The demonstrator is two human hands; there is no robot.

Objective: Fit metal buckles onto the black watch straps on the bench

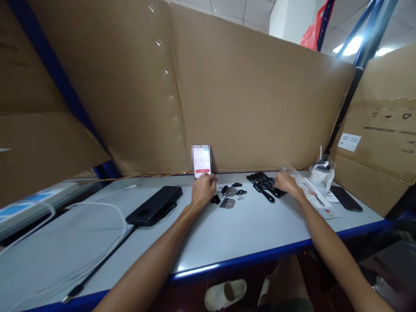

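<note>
My left hand (pixel 204 189) rests on the table just in front of the upright phone (pixel 202 161), its fingers loosely bent and apart, with nothing visible in them. Right beside it lie flat metal blades (pixel 228 203) and small black plastic pieces (pixel 215 199), loosely scattered. At the right, my right hand (pixel 286 182) reaches to a pile of glossy black handles (pixel 267 197). Its fingers are closed at the pile's right edge, apparently on one handle; the fingertips are partly hidden.
A black power bank (pixel 155 206) and white cables (pixel 121 216) lie at the left. Packaging with a printed tool picture (pixel 316 195), a plastic cup (pixel 320 174) and a dark phone (pixel 346 198) are at the right. Cardboard (pixel 253 99) walls the back; the table has a blue front edge (pixel 227 263).
</note>
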